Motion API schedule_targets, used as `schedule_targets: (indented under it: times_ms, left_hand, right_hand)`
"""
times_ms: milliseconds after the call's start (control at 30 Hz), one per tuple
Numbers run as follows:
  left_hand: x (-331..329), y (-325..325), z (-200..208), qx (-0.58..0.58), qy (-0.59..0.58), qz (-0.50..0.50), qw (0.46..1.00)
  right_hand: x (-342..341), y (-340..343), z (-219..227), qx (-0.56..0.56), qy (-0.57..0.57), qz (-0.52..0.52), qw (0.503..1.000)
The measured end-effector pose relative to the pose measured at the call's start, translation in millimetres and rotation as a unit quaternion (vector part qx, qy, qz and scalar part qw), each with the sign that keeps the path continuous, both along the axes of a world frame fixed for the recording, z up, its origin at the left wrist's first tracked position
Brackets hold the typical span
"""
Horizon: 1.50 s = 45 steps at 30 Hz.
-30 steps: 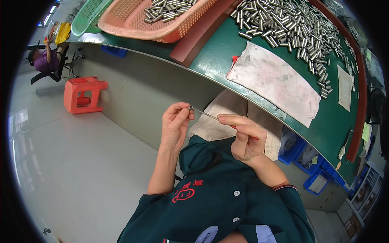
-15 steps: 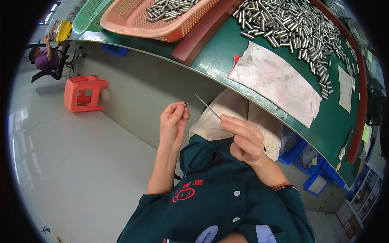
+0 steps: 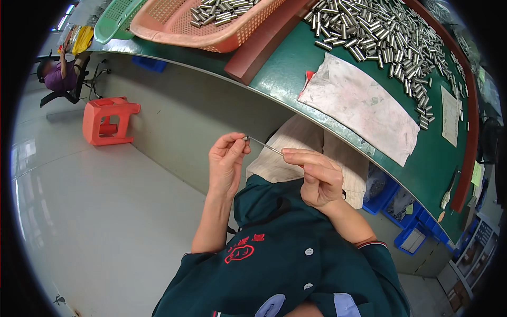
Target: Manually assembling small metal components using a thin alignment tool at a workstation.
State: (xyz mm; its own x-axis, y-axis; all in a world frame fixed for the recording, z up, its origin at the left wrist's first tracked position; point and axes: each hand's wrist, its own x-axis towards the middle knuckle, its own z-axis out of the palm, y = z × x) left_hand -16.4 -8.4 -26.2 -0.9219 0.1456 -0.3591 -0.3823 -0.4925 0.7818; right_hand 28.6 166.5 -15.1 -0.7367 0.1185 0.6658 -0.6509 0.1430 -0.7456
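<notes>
Fingers (image 3: 235,151) pinched on a small metal piece (image 3: 246,138), a thin rod (image 3: 265,146) at its end

At left in my view, the left hand (image 3: 223,166) has thumb and forefinger closed on the small metal piece, which sits right at the fingertips, mostly covered. I judge it light, rigid and hard to break, but smooth enough to slip or roll; I'd grip it across the sides, keeping the exposed end free. Rightward, the thin rod slants down from that end; I cannot tell whether its tip is inside or only touching. It looks light and stiff, easiest to steer from well back. There the right hand (image 3: 322,178) has its fingers clamped on it. Farther right, well apart, metal cylinders (image 3: 393,53) lie heaped on the green table (image 3: 433,169).
</notes>
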Motion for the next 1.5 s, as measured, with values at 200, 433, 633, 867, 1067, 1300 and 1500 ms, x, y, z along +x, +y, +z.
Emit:
schedule_targets:
  times_ms: [200, 433, 633, 867, 1067, 1300, 1500]
  left_hand:
    - [1, 2, 2, -0.022, 0.014, -0.004, 1.000]
    - [1, -2, -1, -0.012, -0.015, 0.015, 1.000]
    - [2, -3, -3, 0.052, -0.043, 0.007, 0.998]
    - [2, -1, -3, 0.033, -0.028, 0.005, 0.999]
    - [1, 0, -5, 0.049, -0.027, 0.020, 0.998]
    - [0, -5, -8, 0.121, -0.066, -0.031, 0.990]
    - [4, -3, -13, 0.198, -0.137, -0.032, 0.970]
  right_hand:
    - [-2, 1, 0, 0.007, -0.001, 0.001, 1.000]
    - [-4, 0, 9, 0.135, 0.072, 0.007, 0.988]
    - [-4, 4, 7, 0.088, 0.051, 0.015, 0.995]
    - [-7, -1, 3, 0.021, 0.041, -0.004, 0.999]
    - [-6, -1, 2, 0.011, 0.042, -0.006, 0.999]
    - [-2, -1, 6, 0.017, 0.009, 0.005, 1.000]
    - [0, -2, 7, 0.028, 0.003, 0.011, 1.000]
